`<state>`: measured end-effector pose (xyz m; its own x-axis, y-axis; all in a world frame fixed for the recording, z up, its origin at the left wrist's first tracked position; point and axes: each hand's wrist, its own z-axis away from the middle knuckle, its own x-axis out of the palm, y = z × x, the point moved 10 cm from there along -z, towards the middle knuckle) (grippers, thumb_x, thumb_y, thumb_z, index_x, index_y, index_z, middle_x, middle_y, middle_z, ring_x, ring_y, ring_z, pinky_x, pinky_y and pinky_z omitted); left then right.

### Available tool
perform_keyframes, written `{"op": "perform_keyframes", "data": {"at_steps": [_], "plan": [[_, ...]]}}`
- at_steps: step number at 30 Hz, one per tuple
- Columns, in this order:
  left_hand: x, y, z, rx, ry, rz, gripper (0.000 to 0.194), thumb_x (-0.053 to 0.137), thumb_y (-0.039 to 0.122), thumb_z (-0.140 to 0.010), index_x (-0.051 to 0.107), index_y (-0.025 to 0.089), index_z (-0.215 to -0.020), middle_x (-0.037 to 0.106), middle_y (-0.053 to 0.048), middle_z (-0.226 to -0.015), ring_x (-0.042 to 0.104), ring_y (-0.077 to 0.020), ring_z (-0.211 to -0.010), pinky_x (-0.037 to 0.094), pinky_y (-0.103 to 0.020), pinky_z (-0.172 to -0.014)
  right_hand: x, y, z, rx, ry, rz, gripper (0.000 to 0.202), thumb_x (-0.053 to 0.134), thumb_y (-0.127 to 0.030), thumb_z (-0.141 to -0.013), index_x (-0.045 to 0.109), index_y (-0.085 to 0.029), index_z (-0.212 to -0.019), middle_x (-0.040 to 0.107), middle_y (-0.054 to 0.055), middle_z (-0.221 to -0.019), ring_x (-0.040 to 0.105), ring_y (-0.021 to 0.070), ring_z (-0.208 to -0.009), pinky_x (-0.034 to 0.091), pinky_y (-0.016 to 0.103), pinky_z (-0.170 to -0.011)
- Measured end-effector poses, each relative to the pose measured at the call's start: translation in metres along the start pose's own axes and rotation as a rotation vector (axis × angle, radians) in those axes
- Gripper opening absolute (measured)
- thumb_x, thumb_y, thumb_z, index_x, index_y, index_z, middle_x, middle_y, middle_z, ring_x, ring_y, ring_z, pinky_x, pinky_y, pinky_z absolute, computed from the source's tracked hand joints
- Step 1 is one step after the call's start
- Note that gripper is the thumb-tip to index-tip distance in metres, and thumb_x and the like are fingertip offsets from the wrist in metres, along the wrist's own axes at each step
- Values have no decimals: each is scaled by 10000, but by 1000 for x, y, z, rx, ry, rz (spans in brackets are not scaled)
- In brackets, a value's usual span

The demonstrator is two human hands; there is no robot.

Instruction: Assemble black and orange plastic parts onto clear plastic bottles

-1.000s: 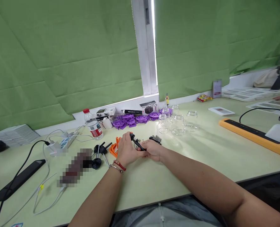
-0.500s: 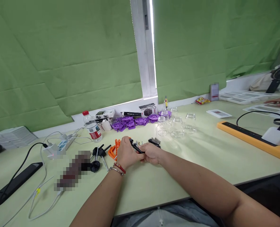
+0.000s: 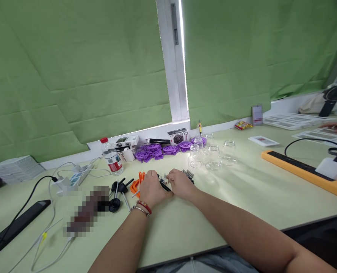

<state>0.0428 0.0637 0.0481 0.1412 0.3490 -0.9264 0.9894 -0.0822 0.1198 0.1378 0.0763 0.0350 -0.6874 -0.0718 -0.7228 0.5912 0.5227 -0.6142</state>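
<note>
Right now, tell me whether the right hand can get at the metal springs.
Probably yes: the metal springs lie just beyond the right hand, with nothing visible between, though it seems busy at the black part.

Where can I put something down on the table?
There's bare table between the right arm, the clear jars and the orange power strip. A smaller patch lies between that and the left arm. Black parts and a plug crowd the left; purple parts crowd the back.
</note>
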Motion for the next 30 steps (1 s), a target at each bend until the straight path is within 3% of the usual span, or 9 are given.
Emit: {"op": "perform_keyframes", "data": {"at_steps": [9,14,30], "plan": [[7,2,-2,4,-10,4,505,667,405,-517,469,167,-916,552,-129,-958,566,-316,-890,436,-383,-691,13,5,-3,-69,-64,212,195,519,-47,-717,659,-161,-641,561,58,-837,511,158,-796,322,246,-642],[13,-2,-4,-45,-45,45,595,692,486,-464,482,173,-924,563,-143,-979,569,-343,-922,444,-404,-693,13,9,-5,-80,-74,256,215,534,-44,-694,693,-184,-728,570,52,-836,506,161,-801,303,246,-616],[28,-7,-13,-54,-114,70,473,679,414,-515,515,183,-894,608,-141,-966,598,-340,-899,456,-386,-642,18,9,-7,-139,-110,252,246,517,-47,-709,710,-197,-739,572,45,-828,514,155,-794,303,248,-608]]}}
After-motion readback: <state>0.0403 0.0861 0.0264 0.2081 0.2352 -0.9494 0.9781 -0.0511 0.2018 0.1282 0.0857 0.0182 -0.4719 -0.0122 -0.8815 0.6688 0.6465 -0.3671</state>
